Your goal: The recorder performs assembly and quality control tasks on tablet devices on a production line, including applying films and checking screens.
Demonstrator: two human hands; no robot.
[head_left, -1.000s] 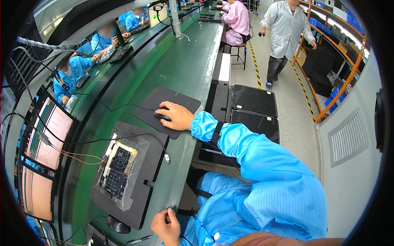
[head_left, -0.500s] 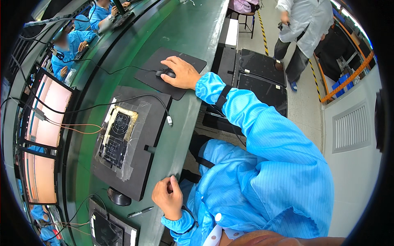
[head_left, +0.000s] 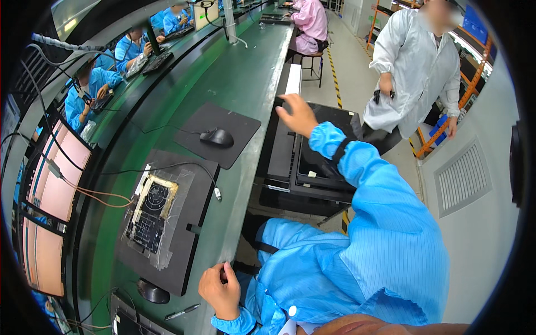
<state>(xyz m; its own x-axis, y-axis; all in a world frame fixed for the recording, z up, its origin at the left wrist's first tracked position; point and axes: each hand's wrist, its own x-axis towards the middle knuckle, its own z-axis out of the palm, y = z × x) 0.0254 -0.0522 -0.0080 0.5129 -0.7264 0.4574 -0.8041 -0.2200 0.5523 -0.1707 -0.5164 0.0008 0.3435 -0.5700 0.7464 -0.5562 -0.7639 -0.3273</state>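
Observation:
My right hand (head_left: 300,115) is off the bench, fingers apart and holding nothing, above dark flat panels (head_left: 329,153) stacked beside the bench. Behind it on the bench, a black mouse (head_left: 216,138) rests on a black mouse pad (head_left: 212,114). My left hand (head_left: 220,290) lies at the bench's near edge with its fingers curled in, and nothing shows in them. Between the hands is a black board (head_left: 178,245) bearing a taped-down plate (head_left: 149,209) with a printed circle and grid. A cable plug (head_left: 217,193) lies across the board's edge.
A second mouse (head_left: 153,291), a pen (head_left: 182,311) and a dark device (head_left: 131,318) lie near my left hand. Two lit monitors (head_left: 58,178) stand beyond the board. A person in a white coat (head_left: 416,67) stands beyond the panels; others in blue sit across the bench.
My right hand has let go of the mouse and moved right, off the bench and over the dark panels. The view has shifted. My left hand keeps its curled pose.

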